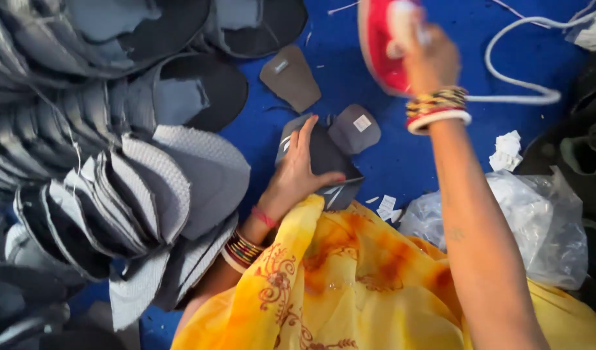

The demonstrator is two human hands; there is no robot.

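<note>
We see a dark grey shoe-upper piece [324,162] lying flat on a blue work surface [402,155], near the middle of the view. Our left hand [297,174] rests on it with fingers spread flat, pressing it down rather than pinching it. Touching the piece's upper right edge is a smaller rounded grey tongue piece [354,128] bearing a small white label, and a second grey tongue piece [290,78] lies apart, further up the surface. Our right hand [426,57] is raised above the surface, closed around the handle of a red iron [381,45]; the motion blur hides the fingers' exact hold. A white cord [512,65] loops away from the iron to the right. To the left, fanned stacks of grey cut pieces [116,194] cover the surface. A yellow and orange cloth [350,279] drapes over the lap below, and crumpled clear plastic [544,220] sits at right.
</note>
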